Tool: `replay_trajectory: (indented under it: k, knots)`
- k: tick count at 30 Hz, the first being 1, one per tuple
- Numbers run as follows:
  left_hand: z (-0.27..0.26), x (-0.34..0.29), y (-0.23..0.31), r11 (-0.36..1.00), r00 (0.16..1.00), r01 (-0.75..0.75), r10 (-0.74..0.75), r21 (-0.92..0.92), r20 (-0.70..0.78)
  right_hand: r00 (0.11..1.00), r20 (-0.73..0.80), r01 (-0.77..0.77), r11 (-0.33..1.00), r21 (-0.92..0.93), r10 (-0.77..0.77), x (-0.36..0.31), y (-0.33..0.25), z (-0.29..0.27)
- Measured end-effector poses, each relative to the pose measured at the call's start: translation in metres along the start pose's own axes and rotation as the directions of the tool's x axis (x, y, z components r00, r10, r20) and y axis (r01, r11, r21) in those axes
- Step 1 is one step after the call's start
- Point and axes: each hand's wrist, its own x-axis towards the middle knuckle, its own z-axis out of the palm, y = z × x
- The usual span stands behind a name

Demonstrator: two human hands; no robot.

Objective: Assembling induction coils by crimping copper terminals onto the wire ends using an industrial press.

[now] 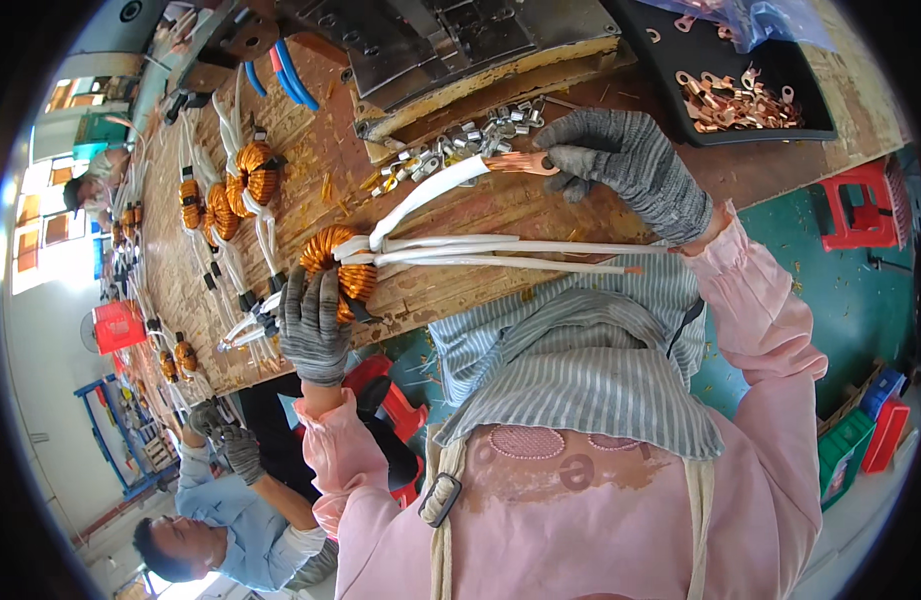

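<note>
My left hand (pixel 316 325), in a grey knit glove, is closed round the near left side of a ring-shaped coil (pixel 332 243) wound with orange-copper wire. White-sleeved leads run out of the coil; several thinner leads (pixel 500 246) stretch right, across the table's front edge. One thick white cable (pixel 425 200) curves up from the coil to my right hand (pixel 625 165), also gloved. Its fingers pinch the bare copper end (pixel 518 162) of that cable. Whether a lug sits on the tip is hard to tell, as the fingertips cover part of it.
Silvery terminals (pixel 470 140) lie heaped beside a metal machine base (pixel 480 60). A black tray (pixel 820 125) holds copper lugs (pixel 730 100). More wound coils (pixel 255 170) lie at left. A co-worker with gloved hands (pixel 225 440) sits at lower left; a red stool (pixel 860 205) stands right.
</note>
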Motion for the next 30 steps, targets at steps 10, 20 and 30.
replay_trajectory:
  k: [10, 20, 30]
  knots:
    - [-0.049, 0.031, -0.008, 0.988, 0.999, 0.045, -0.045, 0.145, -0.003, 0.975, 0.117, 0.214, 0.945, -0.246, -0.19, 0.032, -0.04, -0.003]
    - [-0.092, 0.064, -0.014, 0.967, 0.977, 0.109, -0.147, 0.23, 0.153, 0.976, 0.126, 0.189, 0.977, -0.098, -0.176, 0.069, -0.049, -0.008]
    - [-0.103, 0.08, -0.016, 0.958, 0.957, 0.138, -0.194, 0.251, 0.217, 0.965, 0.153, 0.219, 0.975, -0.03, -0.212, 0.094, -0.053, -0.01]
